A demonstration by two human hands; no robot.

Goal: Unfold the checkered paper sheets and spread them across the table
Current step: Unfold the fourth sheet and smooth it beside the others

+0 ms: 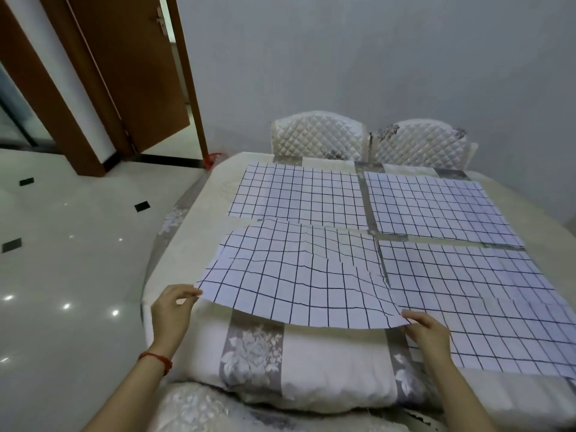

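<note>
1. Pinching the near corners of the front-left checkered sheet (299, 275), both hands are at work: the left hand (173, 310) grips the near-left corner between thumb and fingertips, and the right hand (428, 332) pinches the near-right corner.
2. That sheet is lifted at its near edge and bows over the desk (199, 219); its far edge looks to touch down just short of the far-left sheet (300, 196).
3. Three more sheets lie flat: the far-left one, the far-right sheet (442, 208), and the near-right sheet (486, 300), which reaches under the right hand.
4. Narrow gaps of the floral cloth (252, 350) show between the sheets; the held sheet's right edge overlaps the near-right one a little.
5. A red string bracelet (156, 360) circles the left wrist.
6. Two quilted chairs (321, 135) stand at the far side against the wall, and a brown door (124, 67) hangs ajar at upper left.
</note>
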